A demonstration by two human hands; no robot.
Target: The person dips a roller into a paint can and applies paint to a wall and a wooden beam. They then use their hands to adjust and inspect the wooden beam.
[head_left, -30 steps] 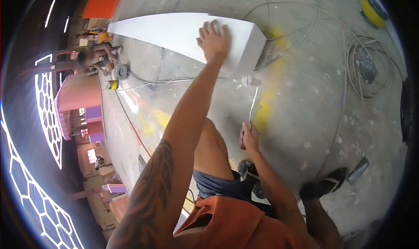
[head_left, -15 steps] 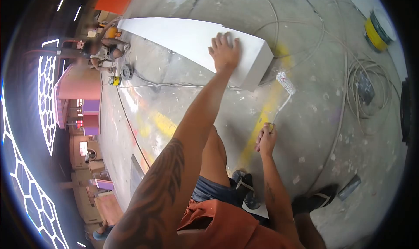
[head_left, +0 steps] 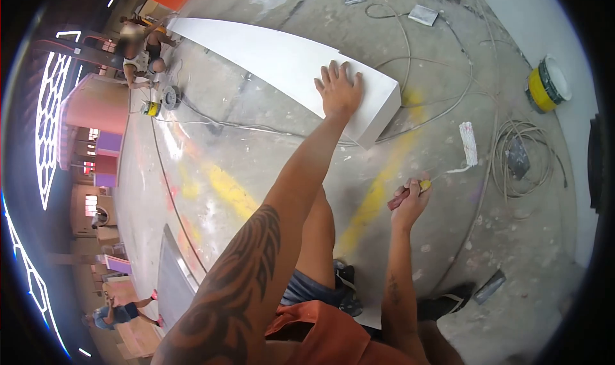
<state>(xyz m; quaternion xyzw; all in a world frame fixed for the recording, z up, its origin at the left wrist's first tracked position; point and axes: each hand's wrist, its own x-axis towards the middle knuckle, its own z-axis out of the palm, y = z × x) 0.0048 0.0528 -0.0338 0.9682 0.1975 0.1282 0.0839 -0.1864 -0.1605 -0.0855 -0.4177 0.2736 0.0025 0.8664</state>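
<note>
My left hand rests with spread fingers on a long white tapered board or box, near its wide end. In my right hand is the handle of a small paint roller, its fingers wrapped round the red and yellow grip. The roller's white sleeve, marked with some red, is to the right of the white piece and apart from it, over the concrete floor.
A yellow-banded bucket stands by the wall at right. Coiled hose and cables cross the floor. One person crouches at the far end; another is at lower left. A scraper-like piece lies near my foot.
My right hand and the roller have moved right, away from the white piece, and the roller has turned. My left hand stays on the piece. The view has shifted.
</note>
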